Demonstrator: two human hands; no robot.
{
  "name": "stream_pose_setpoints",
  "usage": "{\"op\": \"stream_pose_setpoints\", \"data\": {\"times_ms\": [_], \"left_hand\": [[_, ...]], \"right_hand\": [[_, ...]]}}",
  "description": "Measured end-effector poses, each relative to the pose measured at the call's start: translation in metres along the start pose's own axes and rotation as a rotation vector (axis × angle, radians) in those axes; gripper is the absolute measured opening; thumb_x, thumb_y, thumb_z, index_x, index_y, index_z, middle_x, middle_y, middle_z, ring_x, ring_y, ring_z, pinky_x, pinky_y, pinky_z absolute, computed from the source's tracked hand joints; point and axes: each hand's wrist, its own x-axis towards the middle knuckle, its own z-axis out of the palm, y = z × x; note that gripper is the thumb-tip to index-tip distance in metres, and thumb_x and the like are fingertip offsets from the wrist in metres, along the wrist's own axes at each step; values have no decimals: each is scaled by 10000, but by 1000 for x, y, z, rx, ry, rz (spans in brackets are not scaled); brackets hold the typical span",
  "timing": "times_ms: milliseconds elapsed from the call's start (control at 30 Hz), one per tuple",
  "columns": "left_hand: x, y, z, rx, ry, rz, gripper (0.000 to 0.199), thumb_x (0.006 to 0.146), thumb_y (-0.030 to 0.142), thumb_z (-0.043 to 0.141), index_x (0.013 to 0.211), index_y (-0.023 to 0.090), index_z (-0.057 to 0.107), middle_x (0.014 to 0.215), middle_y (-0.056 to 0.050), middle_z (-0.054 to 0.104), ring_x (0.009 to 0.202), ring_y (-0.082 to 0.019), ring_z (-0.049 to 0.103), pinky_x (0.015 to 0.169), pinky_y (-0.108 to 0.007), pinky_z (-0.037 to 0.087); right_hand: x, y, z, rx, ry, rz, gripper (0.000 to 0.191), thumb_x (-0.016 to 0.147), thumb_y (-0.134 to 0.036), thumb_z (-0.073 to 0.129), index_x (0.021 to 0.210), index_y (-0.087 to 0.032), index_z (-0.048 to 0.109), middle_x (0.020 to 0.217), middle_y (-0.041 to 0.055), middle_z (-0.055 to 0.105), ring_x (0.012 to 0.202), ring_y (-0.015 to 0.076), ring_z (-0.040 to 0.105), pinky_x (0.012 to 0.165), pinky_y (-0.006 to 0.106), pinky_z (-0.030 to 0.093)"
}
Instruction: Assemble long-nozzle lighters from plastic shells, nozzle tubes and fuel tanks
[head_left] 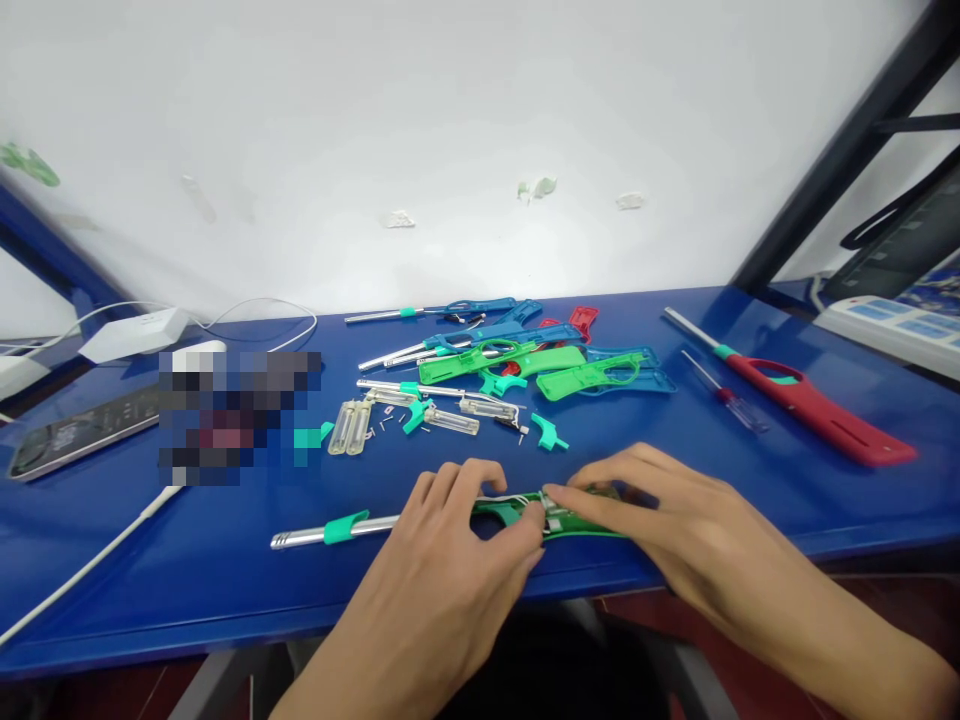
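Observation:
An opened green long-neck lighter (581, 524) lies near the front edge of the blue table, its metal tube (296, 538) pointing left. The inner parts and white wires show in the half-shell. My left hand (457, 550) is closed around the middle of this lighter, thumb and fingers near the teal trigger. From the other side my right hand (667, 505) grips the handle end, with its fingertips pressing on the parts inside. Those fingers partly hide the clear tank area. Just beyond the hands lie clear fuel tanks (350, 428) and a loose teal trigger (550, 432).
Farther back is a pile of green shell halves (600, 374) and blue shell halves (525, 335), with metal tubes. To the right lie a screwdriver (731, 400) and a whole red lighter (817, 405). A phone (90, 430), a cable (90, 565) and a power strip (885, 330) flank the work.

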Motion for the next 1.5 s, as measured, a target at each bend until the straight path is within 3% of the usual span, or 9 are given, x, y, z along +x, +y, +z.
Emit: {"op": "stream_pose_setpoints", "data": {"times_ms": [167, 300, 400, 533, 667, 767, 1033, 1200, 1500], "left_hand": [[4, -3, -1, 121, -10, 96, 294, 1012, 80, 481, 1252, 194, 606, 1172, -139, 535, 987, -307, 582, 822, -553, 584], [4, -4, 0, 155, 8, 135, 292, 1008, 64, 443, 1207, 186, 619, 1149, -130, 559, 983, -308, 604, 845, -573, 591], [3, -3, 0, 118, 1, 111, 267, 1033, 109, 461, 1230, 195, 621, 1147, -122, 568, 1011, -307, 607, 868, -561, 587], [0, -1, 0, 9, 34, 36, 260, 1064, 215, 517, 1309, 224, 600, 1129, -102, 598, 999, -288, 612, 876, -520, 581], [-9, -1, -1, -114, 123, -69, 462, 1064, 280, 568, 1510, 281, 446, 1251, -85, 630, 1097, -268, 624, 973, -486, 558], [-18, -3, -1, -126, 225, -135, 387, 1068, 230, 547, 1449, 286, 506, 1308, -76, 622, 1176, -262, 606, 1006, -467, 530], [-26, -3, 2, -41, 240, -52, 282, 1051, 102, 545, 1305, 210, 604, 1244, -100, 618, 1161, -262, 559, 959, -462, 499], [-26, 2, 3, 9, 278, 4, 232, 1045, 178, 590, 1271, 144, 636, 1201, -132, 638, 1112, -294, 571, 902, -479, 539], [-29, 6, 5, 86, 278, -22, 250, 1077, 259, 533, 1254, 150, 672, 1193, -109, 703, 1078, -317, 651, 913, -550, 585]], "right_hand": [[-4, 3, -5, -46, -42, 2, 727, 955, -17, 458, 1563, -416, 473, 1415, 48, 652, 1228, 214, 660, 953, 375, 613], [-6, -5, -10, -131, -26, 39, 579, 1001, -345, 629, 1558, -414, 484, 1506, 41, 601, 1345, 279, 608, 1043, 464, 586], [-7, -14, -5, -175, 19, 84, 565, 999, -488, 625, 1543, -393, 507, 1457, 47, 625, 1294, 277, 637, 1027, 455, 591], [-10, -19, 7, -216, 66, 59, 460, 1066, -418, 516, 1520, -343, 536, 1277, 73, 687, 1095, 243, 696, 885, 408, 615], [-12, -18, 14, -253, 125, -4, 475, 1085, -283, 457, 1557, -316, 496, 1216, 93, 689, 1055, 255, 680, 861, 431, 593], [-14, -18, 17, -242, 151, 0, 508, 1077, -240, 452, 1578, -322, 469, 1199, 96, 684, 1037, 248, 667, 857, 414, 586], [-16, -21, 18, -195, 118, 66, 600, 1057, -212, 480, 1628, -361, 369, 1226, 86, 650, 1088, 241, 622, 942, 425, 553], [-18, -21, 21, -237, 81, 37, 736, 982, -85, 473, 1630, -411, 352, 1246, 85, 630, 1073, 250, 616, 892, 427, 566], [-22, -11, 27, -321, 128, -50, 771, 912, -68, 500, 1605, -396, 421, 1262, 90, 652, 1083, 256, 635, 850, 389, 596]]}}
